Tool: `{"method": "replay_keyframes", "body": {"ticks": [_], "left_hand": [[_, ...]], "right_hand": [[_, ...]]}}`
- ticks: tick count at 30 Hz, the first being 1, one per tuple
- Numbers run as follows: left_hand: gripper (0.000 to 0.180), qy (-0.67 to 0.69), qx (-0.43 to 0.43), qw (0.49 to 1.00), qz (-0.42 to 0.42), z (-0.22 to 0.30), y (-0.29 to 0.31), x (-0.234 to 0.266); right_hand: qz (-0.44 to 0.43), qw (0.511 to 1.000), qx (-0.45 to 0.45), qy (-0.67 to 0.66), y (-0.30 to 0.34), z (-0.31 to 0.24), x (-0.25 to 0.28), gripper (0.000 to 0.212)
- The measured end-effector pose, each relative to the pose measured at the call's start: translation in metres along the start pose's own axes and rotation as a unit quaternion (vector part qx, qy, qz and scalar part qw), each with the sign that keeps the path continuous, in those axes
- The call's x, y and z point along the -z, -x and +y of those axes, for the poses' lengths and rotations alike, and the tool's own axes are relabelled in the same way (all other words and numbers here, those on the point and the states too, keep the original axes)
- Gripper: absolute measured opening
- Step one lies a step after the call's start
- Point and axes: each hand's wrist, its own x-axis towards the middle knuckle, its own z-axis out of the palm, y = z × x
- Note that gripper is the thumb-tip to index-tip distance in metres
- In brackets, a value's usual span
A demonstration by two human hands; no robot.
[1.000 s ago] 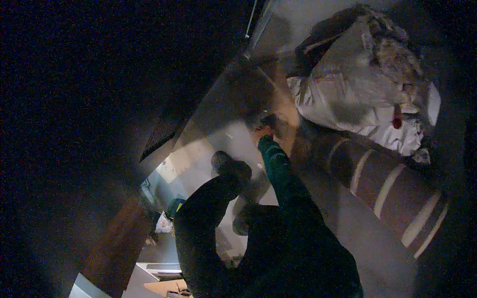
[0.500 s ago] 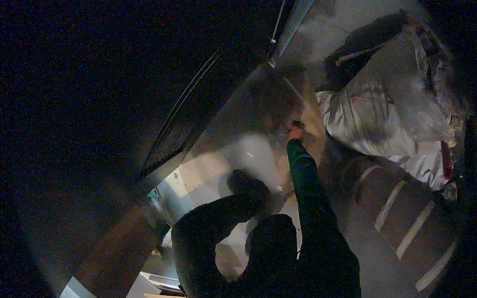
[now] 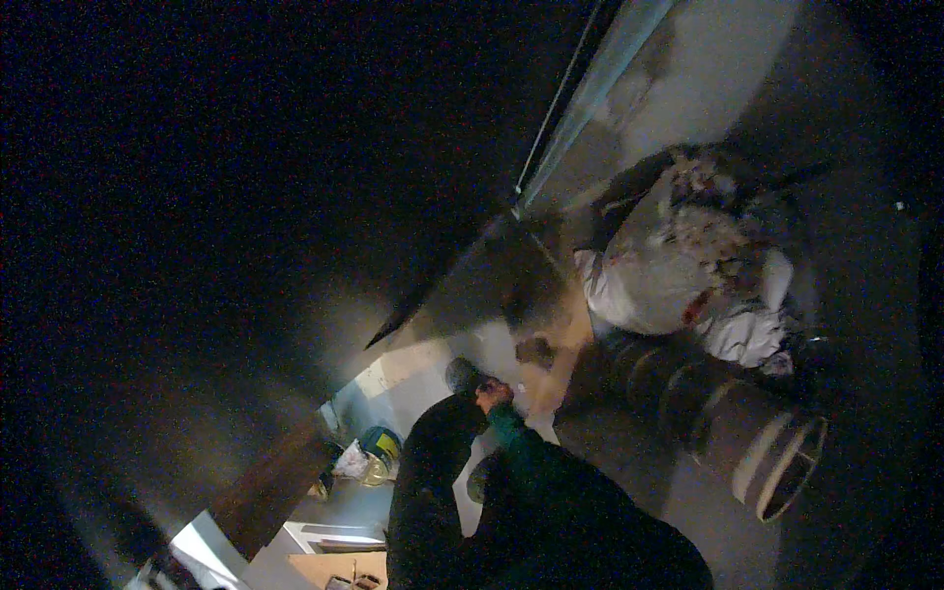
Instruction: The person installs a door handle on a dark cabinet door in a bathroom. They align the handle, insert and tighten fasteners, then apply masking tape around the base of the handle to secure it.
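My right hand (image 3: 495, 393), at the end of a green sleeve (image 3: 506, 423), is low in the middle of the view, close to my dark trouser leg and shoe (image 3: 460, 374). Its fingers look curled around something small and dark, too dim and blurred to name. Beyond the hand a brown sheet like cardboard (image 3: 570, 339) lies on the floor, with a dark patch on it. My left hand does not show.
At right stands a big pale sack (image 3: 644, 265) with rubble-like bits on top. Nearer lies a brown banded cylinder (image 3: 723, 433). Lower left are a round green-and-yellow thing (image 3: 382, 442), a white crumpled bag (image 3: 351, 460) and a brown board (image 3: 270, 482). A dark wall edge (image 3: 433, 290) runs diagonally.
My right hand has drawn back from over the brown sheet to beside my leg. The view has shifted, bringing the cylinder's open end and the green-and-yellow thing into sight.
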Motion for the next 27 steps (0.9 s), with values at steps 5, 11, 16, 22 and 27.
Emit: {"method": "replay_keyframes", "body": {"ticks": [5,11,16,22,27], "left_hand": [[0.021,0.112,-0.019,0.993,-0.018,0.054,-0.119,0.048],[0.015,0.131,-0.097,0.975,-0.150,0.152,-0.166,0.046],[0.014,0.331,0.089,0.911,-0.229,0.263,-0.189,0.029],[0.016,0.438,0.147,0.855,-0.237,0.312,-0.266,-0.052],[0.016,0.432,0.110,0.862,-0.243,0.292,-0.249,-0.065]], "right_hand": [[-0.027,0.999,-0.025,0.026,0.089,-0.064,-0.046,0.029],[-0.035,0.996,0.022,0.081,0.106,-0.145,-0.057,0.028],[-0.054,0.983,0.101,0.141,0.196,-0.252,-0.135,0.028],[-0.085,0.948,0.269,0.146,0.291,-0.404,-0.290,0.028],[-0.142,0.929,0.284,0.191,0.351,-0.395,-0.325,0.029]]}}
